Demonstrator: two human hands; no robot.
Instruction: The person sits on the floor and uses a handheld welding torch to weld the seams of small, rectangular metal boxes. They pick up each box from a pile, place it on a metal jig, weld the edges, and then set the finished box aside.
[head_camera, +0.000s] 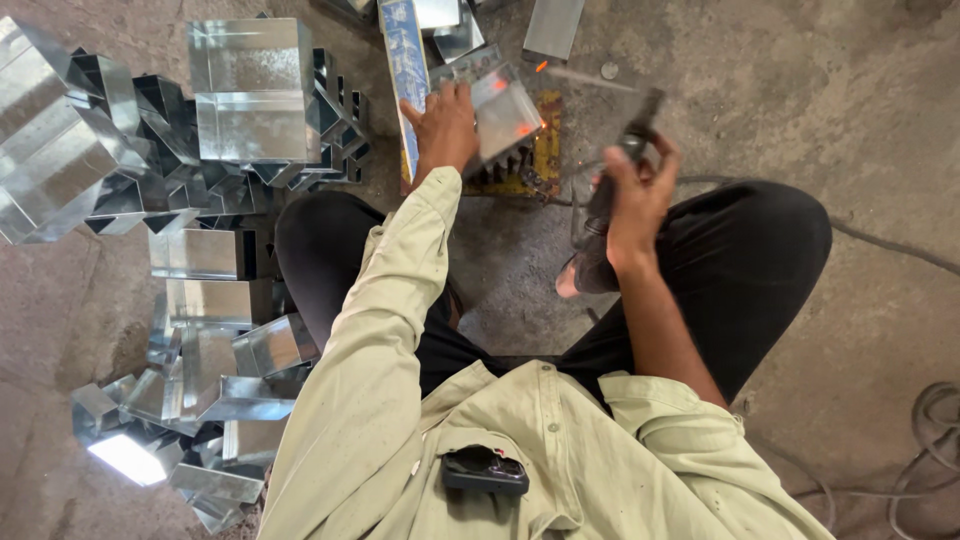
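My left hand (445, 125) presses flat on a shiny folded sheet-metal piece (505, 112) lying on a yellowish block (545, 150) on the floor. An orange glow shows on the metal's right edge, and a small spark sits above it. My right hand (635, 195) grips a dark welding holder (625, 150) with a thin rod (590, 78) pointing up-left toward the piece. I am crouched, dark trousers at both knees, a pale green sleeve on the left arm.
Stacks of shiny sheet-metal boxes (250, 90) fill the left side, with more loose ones (210, 340) at lower left. A flat metal strip (405, 60) lies beside my left hand. Cables (930, 420) coil at lower right on the concrete floor (800, 90).
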